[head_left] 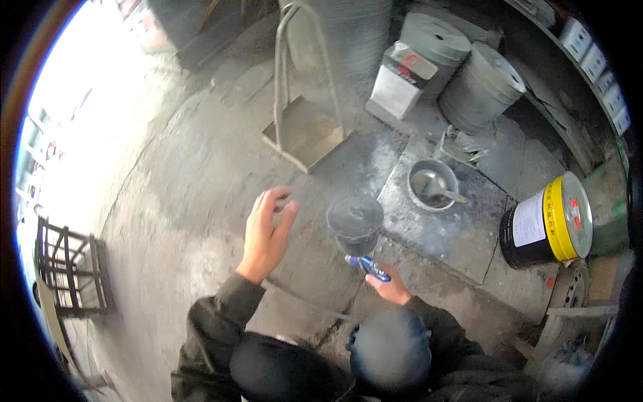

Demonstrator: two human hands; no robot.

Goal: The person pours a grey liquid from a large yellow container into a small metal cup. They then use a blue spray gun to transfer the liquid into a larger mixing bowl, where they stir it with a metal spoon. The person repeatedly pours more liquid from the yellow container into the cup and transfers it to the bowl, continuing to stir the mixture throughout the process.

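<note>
Right hand (pixel 392 288) is wrapped round one blue tool (pixel 368 268), long axis slanting forward-left, tip just beside one grey pail (pixel 355 224), which lies ahead of that hand and right of the left hand (pixel 268 234), loosely spread, holding nothing; one bowl (pixel 414 191), two grey drums (pixel 479 87), one yellow-banded drum (pixel 557 218)

Daylight is pouring in at your upper left, bleaching the concrete floor (pixel 167 154); the metal drums (pixel 481 87) are sitting in dimmer light, your left hand (pixel 266 236) is blurring softly, and the fisheye rim is curving into black.
</note>
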